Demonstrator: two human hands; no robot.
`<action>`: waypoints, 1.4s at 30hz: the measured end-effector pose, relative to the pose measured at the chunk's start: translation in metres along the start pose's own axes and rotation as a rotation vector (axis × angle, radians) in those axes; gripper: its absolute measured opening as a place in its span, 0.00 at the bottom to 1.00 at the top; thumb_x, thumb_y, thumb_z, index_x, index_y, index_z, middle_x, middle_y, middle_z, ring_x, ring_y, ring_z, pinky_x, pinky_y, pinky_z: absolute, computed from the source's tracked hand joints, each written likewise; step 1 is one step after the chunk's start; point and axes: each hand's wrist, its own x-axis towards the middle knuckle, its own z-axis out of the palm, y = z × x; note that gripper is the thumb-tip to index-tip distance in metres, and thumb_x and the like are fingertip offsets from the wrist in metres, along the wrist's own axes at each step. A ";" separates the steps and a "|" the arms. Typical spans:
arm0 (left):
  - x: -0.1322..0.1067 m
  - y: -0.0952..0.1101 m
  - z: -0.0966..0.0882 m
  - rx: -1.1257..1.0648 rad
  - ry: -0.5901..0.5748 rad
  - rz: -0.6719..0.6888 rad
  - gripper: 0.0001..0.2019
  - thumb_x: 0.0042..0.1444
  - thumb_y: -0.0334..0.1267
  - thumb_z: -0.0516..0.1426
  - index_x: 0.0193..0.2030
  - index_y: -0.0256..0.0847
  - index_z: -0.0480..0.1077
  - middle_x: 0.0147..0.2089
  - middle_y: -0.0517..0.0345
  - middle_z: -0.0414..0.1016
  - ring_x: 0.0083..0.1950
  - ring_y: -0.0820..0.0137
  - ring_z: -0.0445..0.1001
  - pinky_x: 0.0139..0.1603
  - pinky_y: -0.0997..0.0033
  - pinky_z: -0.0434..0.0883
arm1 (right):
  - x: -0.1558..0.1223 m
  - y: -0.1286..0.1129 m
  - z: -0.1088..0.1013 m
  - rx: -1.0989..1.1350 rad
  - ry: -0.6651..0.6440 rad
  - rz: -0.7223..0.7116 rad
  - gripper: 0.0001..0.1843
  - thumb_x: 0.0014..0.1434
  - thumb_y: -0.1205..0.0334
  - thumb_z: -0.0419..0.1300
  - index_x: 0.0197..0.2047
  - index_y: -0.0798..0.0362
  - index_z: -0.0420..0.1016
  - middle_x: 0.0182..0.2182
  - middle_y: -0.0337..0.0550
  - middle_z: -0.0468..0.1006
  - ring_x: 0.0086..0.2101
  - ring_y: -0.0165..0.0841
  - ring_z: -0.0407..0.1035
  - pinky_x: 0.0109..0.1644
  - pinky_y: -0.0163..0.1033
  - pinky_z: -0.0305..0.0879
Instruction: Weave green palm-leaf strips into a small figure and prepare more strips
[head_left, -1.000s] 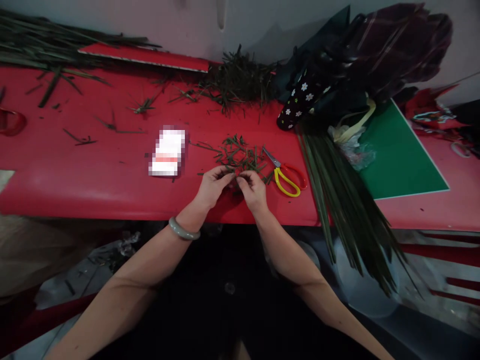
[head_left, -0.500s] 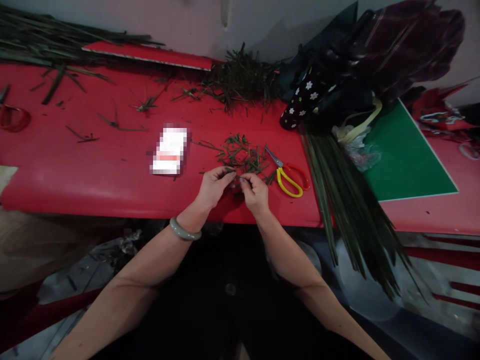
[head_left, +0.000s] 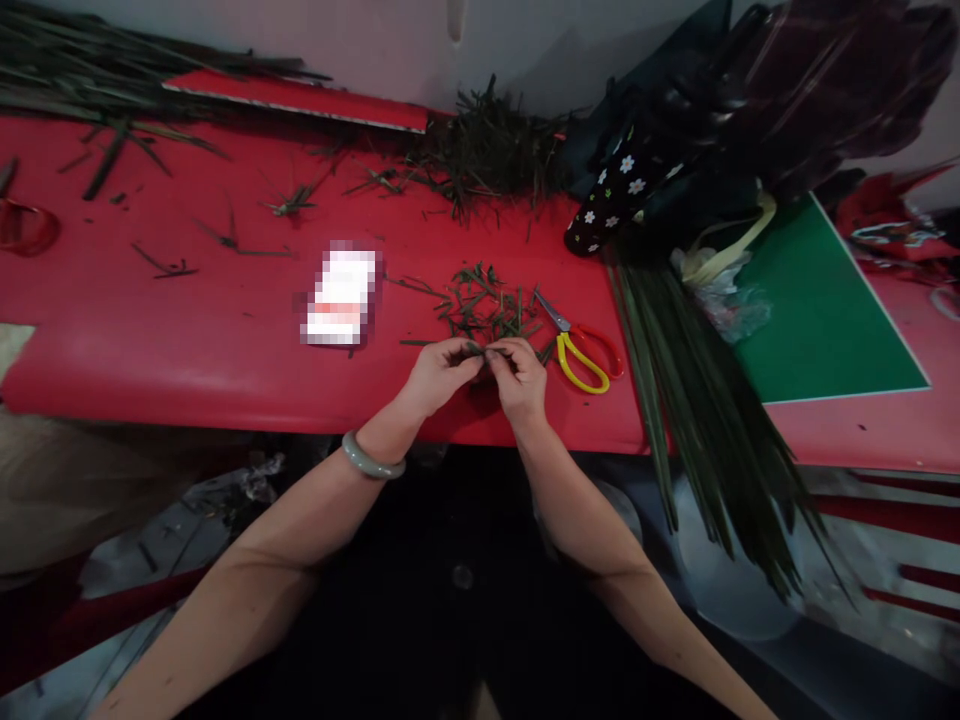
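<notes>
We pinch a leaf strip beside the scissors

Our left hand (head_left: 439,375) and right hand (head_left: 525,380) meet fingertip to fingertip, both clamped on a small green leaf strip (head_left: 480,350). It sits just beside the scissors (head_left: 581,350), with the pile of cuttings (head_left: 484,303) close behind it on the red table (head_left: 187,340).

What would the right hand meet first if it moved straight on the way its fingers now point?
Most likely the left hand: the right hand has its fingers curled leftward onto the green leaf strip that both hands pinch, and the left fingers sit just beyond it. Depth is unclear.
</notes>
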 end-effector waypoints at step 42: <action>0.001 0.003 -0.004 -0.184 0.016 -0.019 0.07 0.42 0.35 0.60 0.28 0.36 0.70 0.24 0.62 0.70 0.23 0.80 0.65 0.26 0.77 0.65 | -0.005 -0.006 0.001 -0.052 0.010 -0.097 0.06 0.53 0.63 0.55 0.35 0.48 0.73 0.32 0.40 0.73 0.36 0.31 0.67 0.42 0.41 0.66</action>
